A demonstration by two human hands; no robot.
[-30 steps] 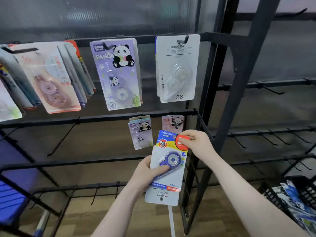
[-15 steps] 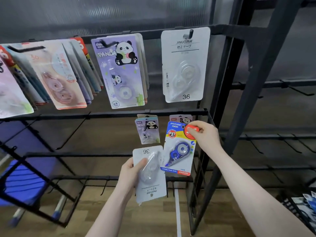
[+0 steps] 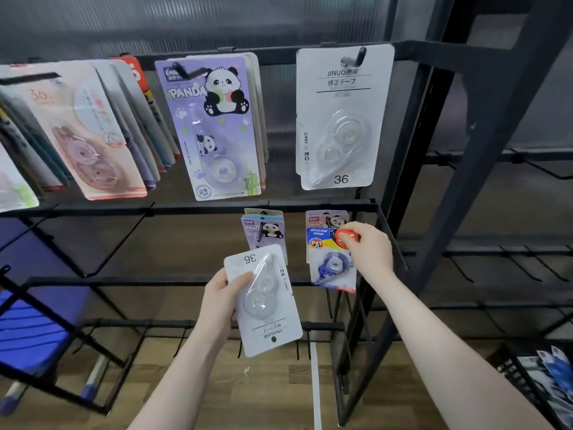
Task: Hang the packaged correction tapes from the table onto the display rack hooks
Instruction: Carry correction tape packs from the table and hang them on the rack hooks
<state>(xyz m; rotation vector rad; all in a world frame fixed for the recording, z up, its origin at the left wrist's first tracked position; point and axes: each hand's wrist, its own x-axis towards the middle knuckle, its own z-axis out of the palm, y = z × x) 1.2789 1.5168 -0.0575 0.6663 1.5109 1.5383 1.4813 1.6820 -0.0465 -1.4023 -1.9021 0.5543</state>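
Our right hand (image 3: 369,248) pinches the top of a blue-carded correction tape pack (image 3: 330,262) at a hook near the right end of the black metal rack's (image 3: 434,119) second rail; our left hand (image 3: 221,297) grips an upside-down white-carded clear tape pack (image 3: 263,302) below.

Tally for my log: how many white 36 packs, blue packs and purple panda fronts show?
White 36 packs: 2 (hung white pack, held white pack in left hand)
Blue pack: 1, in right hand
Purple panda fronts: 2 (upper panda pack, lower panda pack)
Total: 5
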